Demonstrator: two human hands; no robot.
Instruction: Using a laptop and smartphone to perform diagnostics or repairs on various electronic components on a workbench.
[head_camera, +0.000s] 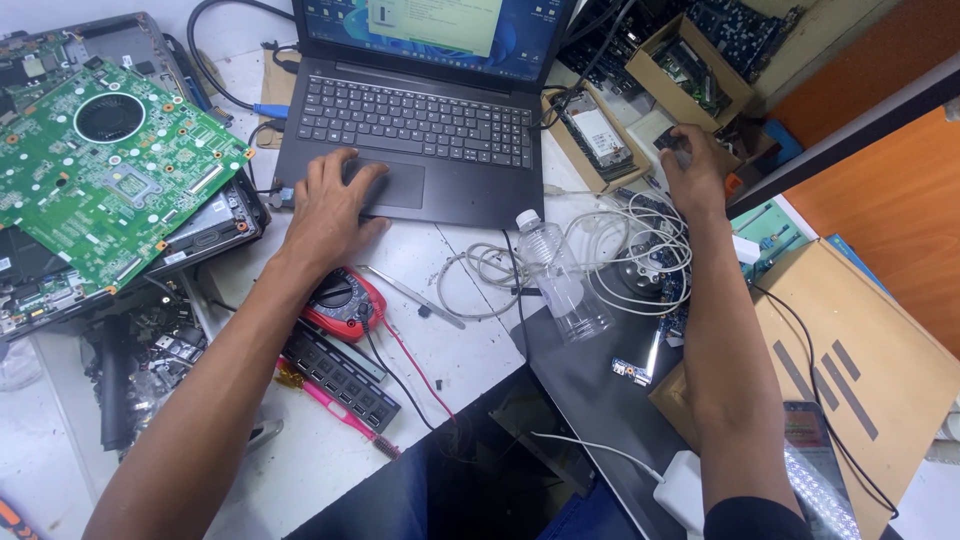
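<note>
An open dark grey laptop (420, 120) stands at the back of the white bench, its screen lit. My left hand (332, 205) lies flat on the laptop's palm rest, its fingertips at the left edge of the touchpad (395, 185). My right hand (692, 165) reaches to the right of the laptop and closes on a small dark part (668, 138) beside a shallow cardboard box (600, 140). Below that hand a tangle of white cable (610, 250) lies over a round dark part.
A green circuit board (110, 160) rests on an opened laptop chassis at left. Near my left forearm lie a red multimeter (345, 300), a black hub (340, 375), tweezers (410, 295). A clear plastic bottle (560, 275), cardboard boxes and a phone (820, 470) sit right.
</note>
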